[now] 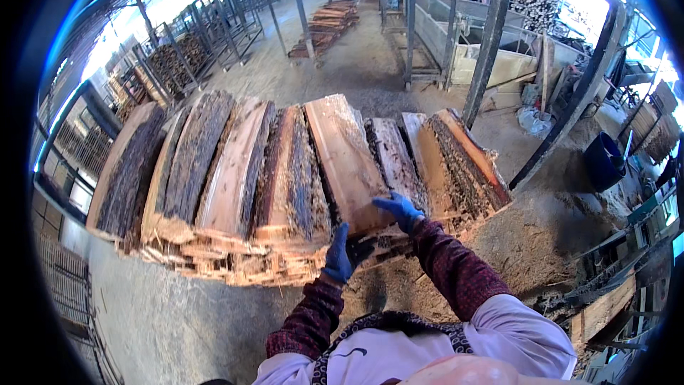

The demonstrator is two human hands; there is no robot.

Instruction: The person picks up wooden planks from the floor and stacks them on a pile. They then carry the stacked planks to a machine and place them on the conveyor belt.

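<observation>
Several rough, bark-edged wood slabs lie side by side on top of a broad stack of wood [235, 267]. A pale, flat-faced wood slab [345, 160] near the middle sits between my hands, its close end toward me. My left hand [342, 255], in a blue glove with a dark palm, is curved round the near left corner of this slab, thumb up; its fingertips are partly hidden. On the right edge, my right hand [401, 211], also blue-gloved, grips the same slab with fingers reaching over its top face. A bark-covered slab [395, 157] lies just right of it.
Dark metal posts [491, 43] rise behind the stack, one slanting [570, 107] at the right. More wood pieces [328, 25] lie on the floor farther back. A dark blue tub [604, 162] stands at the right. Sawdust [531, 257] covers the floor beside the stack.
</observation>
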